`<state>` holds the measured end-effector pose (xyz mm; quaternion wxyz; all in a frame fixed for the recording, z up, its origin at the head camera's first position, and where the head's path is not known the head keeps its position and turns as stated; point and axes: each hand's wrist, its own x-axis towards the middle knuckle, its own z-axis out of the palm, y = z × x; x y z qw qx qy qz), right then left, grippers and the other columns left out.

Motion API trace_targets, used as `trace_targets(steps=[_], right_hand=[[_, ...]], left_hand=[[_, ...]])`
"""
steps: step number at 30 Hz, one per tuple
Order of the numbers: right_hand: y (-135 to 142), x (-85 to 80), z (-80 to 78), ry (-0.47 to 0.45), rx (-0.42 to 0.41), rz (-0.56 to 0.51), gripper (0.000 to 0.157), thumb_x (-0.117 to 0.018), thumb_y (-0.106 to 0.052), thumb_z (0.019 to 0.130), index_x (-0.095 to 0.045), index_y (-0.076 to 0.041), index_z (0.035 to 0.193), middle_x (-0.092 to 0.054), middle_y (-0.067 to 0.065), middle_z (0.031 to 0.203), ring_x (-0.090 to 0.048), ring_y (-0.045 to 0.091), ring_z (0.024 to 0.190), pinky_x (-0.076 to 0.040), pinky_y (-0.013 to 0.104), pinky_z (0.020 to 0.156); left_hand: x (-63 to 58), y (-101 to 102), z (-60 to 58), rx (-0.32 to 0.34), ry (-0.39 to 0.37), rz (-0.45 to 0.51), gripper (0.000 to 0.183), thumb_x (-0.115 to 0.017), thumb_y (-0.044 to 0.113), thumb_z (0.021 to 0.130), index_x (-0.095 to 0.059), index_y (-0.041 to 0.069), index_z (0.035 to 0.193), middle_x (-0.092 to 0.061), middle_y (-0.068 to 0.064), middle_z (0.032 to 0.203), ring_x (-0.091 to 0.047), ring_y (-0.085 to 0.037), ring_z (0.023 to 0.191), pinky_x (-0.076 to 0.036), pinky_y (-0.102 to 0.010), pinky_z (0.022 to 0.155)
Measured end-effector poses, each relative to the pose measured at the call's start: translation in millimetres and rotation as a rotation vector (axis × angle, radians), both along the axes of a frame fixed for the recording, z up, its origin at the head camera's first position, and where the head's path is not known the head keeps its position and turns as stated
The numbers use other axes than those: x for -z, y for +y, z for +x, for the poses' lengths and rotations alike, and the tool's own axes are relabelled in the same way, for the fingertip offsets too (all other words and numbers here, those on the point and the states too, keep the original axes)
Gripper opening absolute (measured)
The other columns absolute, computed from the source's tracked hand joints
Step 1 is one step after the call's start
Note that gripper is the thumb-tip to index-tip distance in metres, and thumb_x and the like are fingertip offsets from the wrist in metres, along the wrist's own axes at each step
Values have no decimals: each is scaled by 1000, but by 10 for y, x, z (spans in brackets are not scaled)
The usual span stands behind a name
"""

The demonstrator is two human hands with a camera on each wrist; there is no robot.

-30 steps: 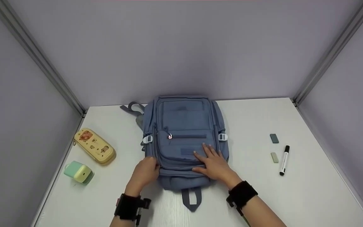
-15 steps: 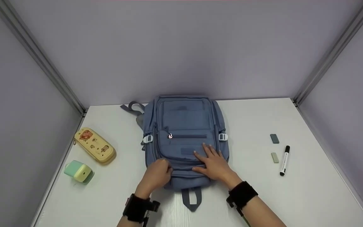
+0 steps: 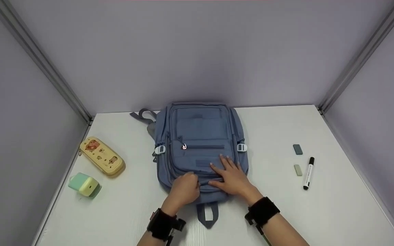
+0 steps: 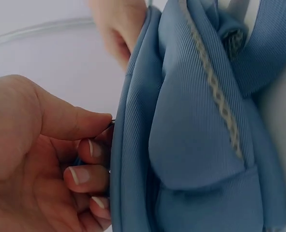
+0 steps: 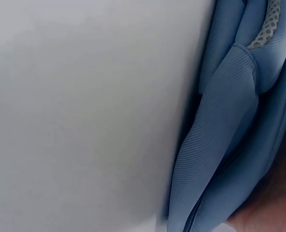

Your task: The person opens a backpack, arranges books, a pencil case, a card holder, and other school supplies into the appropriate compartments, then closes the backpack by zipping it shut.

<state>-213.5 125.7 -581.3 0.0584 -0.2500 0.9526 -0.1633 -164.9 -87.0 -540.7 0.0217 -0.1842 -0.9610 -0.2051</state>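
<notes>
A blue backpack lies on its back on the white table, its top handle toward me. My left hand is at the backpack's near end, left of the middle. In the left wrist view, its thumb and curled forefinger pinch a small metal zipper pull at the bag's edge, mostly hidden by the fingers. My right hand rests with spread fingers on the front panel's lower right. The right wrist view catches only a piece of that hand beside the blue fabric.
At left lie a yellow pencil case and a green-and-yellow block-shaped item. A black-capped marker, a dark eraser-like block and a light green one lie at right. Grey walls enclose the table.
My left hand has slid rightward along the backpack's near edge, from its left corner toward the middle, with the zipper pull. My right hand has stayed in place.
</notes>
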Motion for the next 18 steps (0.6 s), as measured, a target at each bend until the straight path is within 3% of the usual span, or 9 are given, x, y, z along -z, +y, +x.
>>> trace_targets(steps=[4, 6, 10, 12, 15, 18], right_hand=[[-23, -94, 38, -56, 5, -78, 66, -61, -53, 92, -48, -17, 147, -21, 22, 158, -15, 44, 144, -17, 70, 106], [-59, -141, 84, -34, -3, -126, 59, -66, -43, 92, -54, -13, 142, -28, 23, 155, -21, 44, 143, -19, 68, 107], [-200, -205, 188, 87, -40, -254, 38, -72, -23, 87, -68, -10, 123, -46, 20, 141, -40, 40, 132, -29, 60, 105], [-282, -214, 231, 170, -68, -320, 30, -74, -19, 84, -72, -11, 113, -54, 14, 128, -50, 33, 118, -37, 54, 99], [-382, -185, 261, 276, -103, -382, 24, -78, -17, 78, -74, -12, 101, -56, 3, 104, -52, 21, 94, -42, 43, 83], [-455, -143, 273, 325, -89, -404, 20, -79, -12, 75, -73, -12, 94, -56, -2, 89, -52, 15, 81, -44, 37, 74]], left_hand=[[-34, 44, -12, -12, 6, -8, 16, -61, 4, 86, -62, 5, 70, -59, -8, 73, -64, -31, 65, -51, -46, 57], [-55, 52, -9, -28, 4, 2, 14, -62, 5, 87, -64, 3, 73, -60, -9, 74, -64, -32, 66, -51, -47, 57], [-71, 54, -10, -90, 10, 49, 16, -67, 10, 89, -64, 4, 74, -61, -10, 73, -64, -32, 66, -51, -46, 56], [-74, 60, -16, -120, 11, 87, 21, -68, 13, 90, -61, 7, 70, -58, -8, 69, -62, -29, 61, -49, -43, 53], [-83, 86, -20, -149, 38, 130, 28, -69, 14, 89, -56, 12, 64, -54, -5, 64, -58, -24, 54, -45, -39, 49], [-109, 120, -10, -146, 87, 139, 29, -70, 14, 88, -55, 13, 63, -54, -5, 63, -59, -25, 54, -46, -39, 48]])
